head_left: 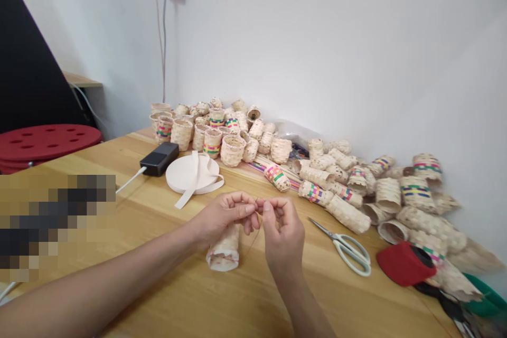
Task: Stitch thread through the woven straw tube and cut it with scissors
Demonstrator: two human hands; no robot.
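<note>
My left hand [232,215] and my right hand [283,232] meet over the middle of the table, thumbs and fingertips pinched together. Between them runs a thin thread [254,240], with a loose length hanging below the fingers. Whether a needle is also in the fingertips is too small to tell. Beneath my left hand a small woven bamboo basket [224,254] lies on its side, a white band and red stitches around its near rim. Its far part is hidden by my left hand. Scissors [348,251] with pale handles lie to the right of my right hand.
A roll of white ribbon [178,174] and a black power bank [159,159] with a white cable lie at left. Woven baskets [233,150], several with coloured bands, are heaped along the wall. A red object [404,264] is at right. A red stool [47,137] stands beyond the table.
</note>
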